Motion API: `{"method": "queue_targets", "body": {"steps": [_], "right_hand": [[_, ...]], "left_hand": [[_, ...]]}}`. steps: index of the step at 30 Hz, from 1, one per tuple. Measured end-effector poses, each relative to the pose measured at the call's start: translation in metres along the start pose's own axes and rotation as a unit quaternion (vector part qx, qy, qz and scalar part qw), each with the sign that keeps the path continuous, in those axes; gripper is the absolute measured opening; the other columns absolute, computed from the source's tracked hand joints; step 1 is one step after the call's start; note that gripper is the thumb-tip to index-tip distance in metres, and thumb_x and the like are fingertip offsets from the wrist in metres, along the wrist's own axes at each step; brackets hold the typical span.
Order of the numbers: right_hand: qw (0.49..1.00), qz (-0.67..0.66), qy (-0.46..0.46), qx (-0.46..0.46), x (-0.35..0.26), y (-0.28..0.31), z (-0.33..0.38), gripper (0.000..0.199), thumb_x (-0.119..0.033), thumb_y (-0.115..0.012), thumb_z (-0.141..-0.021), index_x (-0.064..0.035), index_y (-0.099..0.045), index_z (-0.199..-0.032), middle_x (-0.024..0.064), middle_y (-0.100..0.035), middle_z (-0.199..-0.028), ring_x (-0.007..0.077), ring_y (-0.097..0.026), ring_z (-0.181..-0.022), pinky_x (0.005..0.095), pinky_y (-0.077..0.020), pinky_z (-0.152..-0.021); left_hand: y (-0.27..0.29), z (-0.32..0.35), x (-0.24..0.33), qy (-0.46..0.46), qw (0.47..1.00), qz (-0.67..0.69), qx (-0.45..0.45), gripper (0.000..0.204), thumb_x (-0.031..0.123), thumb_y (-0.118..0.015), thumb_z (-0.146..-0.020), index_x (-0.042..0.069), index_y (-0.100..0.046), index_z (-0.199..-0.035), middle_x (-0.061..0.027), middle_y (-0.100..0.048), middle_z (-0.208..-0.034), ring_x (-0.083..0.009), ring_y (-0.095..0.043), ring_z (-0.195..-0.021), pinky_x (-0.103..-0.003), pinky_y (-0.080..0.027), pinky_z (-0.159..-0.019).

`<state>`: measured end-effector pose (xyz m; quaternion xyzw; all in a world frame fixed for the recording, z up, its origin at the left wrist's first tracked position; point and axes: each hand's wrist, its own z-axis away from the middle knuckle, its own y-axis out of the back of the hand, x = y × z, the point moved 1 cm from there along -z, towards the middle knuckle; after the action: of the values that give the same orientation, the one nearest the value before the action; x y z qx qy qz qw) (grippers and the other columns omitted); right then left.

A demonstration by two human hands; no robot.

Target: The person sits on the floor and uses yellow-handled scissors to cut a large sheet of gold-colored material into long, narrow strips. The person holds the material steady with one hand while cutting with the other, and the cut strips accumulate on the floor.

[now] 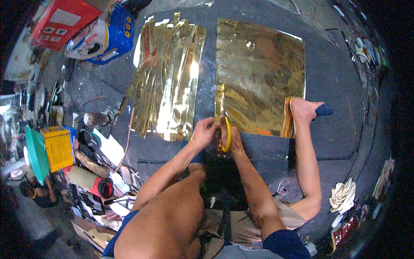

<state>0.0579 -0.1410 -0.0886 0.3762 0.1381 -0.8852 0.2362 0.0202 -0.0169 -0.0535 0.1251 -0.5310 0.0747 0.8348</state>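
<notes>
Gripping 1 pair of yellow-handled scissors (pixel 228 137): right hand (pixel 234 139), fingers closed about the handle. Blades point away from the body, along the left edge of 1 large gold sheet (pixel 258 64); whether the blades are parted, cannot tell. Left hand (pixel 202 133) just beside the right, thumb and finger pinched together on the sheet's near left corner.

Position of gold sheet: flat on the dark floor (pixel 336 146), ahead of the body and slightly to the right; surface shiny, with reflections. 1 bare foot (pixel 301 110) at its near right corner.

Left of the sheet, across a narrow band of floor: 1 layered spread of gold strips (pixel 179 82), most running lengthwise, some crossing at a slant. Count: more than 10; exact number hidden by overlap.

Far left: 1 red box (pixel 64 21) and 1 blue-and-white box (pixel 112 34), side by side. Nearer on that side: 1 yellow box (pixel 59 149), 1 teal disc (pixel 36 151) against it, 1 beige-and-red cylinder (pixel 82 178) lying on its side.

Right side: 1 crumpled pale cloth (pixel 343 196).
</notes>
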Motion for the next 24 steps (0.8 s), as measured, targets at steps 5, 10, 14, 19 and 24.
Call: {"method": "queue_targets", "body": {"steps": [5, 10, 14, 19, 24], "right_hand": [[0.973, 0.168, 0.125, 0.094, -0.024, 0.012, -0.024, 0.037, -0.041, -0.059, -0.088, -0.0059, -0.066, -0.08, 0.0092, -0.061, -0.059, 0.0292, -0.063, -0.057, 0.04, -0.05, -0.054], [0.971, 0.17, 0.145, 0.083, -0.055, 0.017, -0.048, 0.044, -0.05, -0.054, -0.091, -0.0085, -0.067, -0.081, 0.0071, -0.062, -0.063, 0.0227, -0.063, -0.063, 0.0361, -0.0483, -0.057], [0.975, 0.142, 0.117, 0.127, -0.095, 0.013, -0.057, 0.056, -0.054, -0.05, -0.092, -0.0014, -0.066, -0.08, 0.0148, -0.062, -0.063, 0.026, -0.063, -0.063, 0.0393, -0.0471, -0.058], [0.964, 0.194, 0.152, 0.1, -0.136, 0.017, -0.091, 0.086, -0.073, -0.03, -0.088, 0.007, -0.06, -0.092, 0.0227, -0.06, -0.073, 0.0274, -0.055, -0.077, 0.045, -0.0421, -0.075], [0.974, 0.18, 0.106, 0.091, -0.181, 0.013, -0.134, 0.102, -0.084, -0.032, -0.078, 0.012, -0.06, -0.097, 0.0275, -0.062, -0.084, 0.0282, -0.056, -0.086, 0.045, -0.0425, -0.08]], "left_hand": [[-0.001, 0.006, 0.023, 0.027, 0.999, -0.036, -0.021, 0.019, 0.015, -0.055, -0.093, -0.001, -0.066, -0.093, 0.0012, -0.063, -0.075, -0.0055, -0.049, -0.066, -0.026, -0.042, -0.059], [0.0, 0.005, 0.01, -0.011, 1.0, -0.014, -0.018, 0.022, 0.017, -0.057, -0.092, 0.001, -0.066, -0.104, 0.001, -0.064, -0.079, -0.0067, -0.052, -0.066, -0.026, -0.043, -0.059], [0.001, 0.015, 0.04, 0.05, 0.997, 0.044, -0.032, 0.02, 0.02, -0.059, -0.092, 0.002, -0.064, -0.086, 0.0068, -0.053, -0.067, -0.0028, -0.041, -0.058, -0.023, -0.033, -0.051], [0.006, 0.027, 0.047, 0.052, 0.993, 0.092, -0.048, 0.019, 0.019, -0.057, -0.095, 0.005, -0.058, -0.082, 0.0089, -0.046, -0.065, -0.001, -0.038, -0.057, -0.02, -0.033, -0.05], [0.022, 0.037, 0.061, 0.031, 0.996, 0.068, -0.049, 0.02, 0.018, -0.056, -0.095, 0.002, -0.06, -0.085, 0.0059, -0.053, -0.07, -0.0023, -0.045, -0.066, -0.021, -0.039, -0.059]]}}
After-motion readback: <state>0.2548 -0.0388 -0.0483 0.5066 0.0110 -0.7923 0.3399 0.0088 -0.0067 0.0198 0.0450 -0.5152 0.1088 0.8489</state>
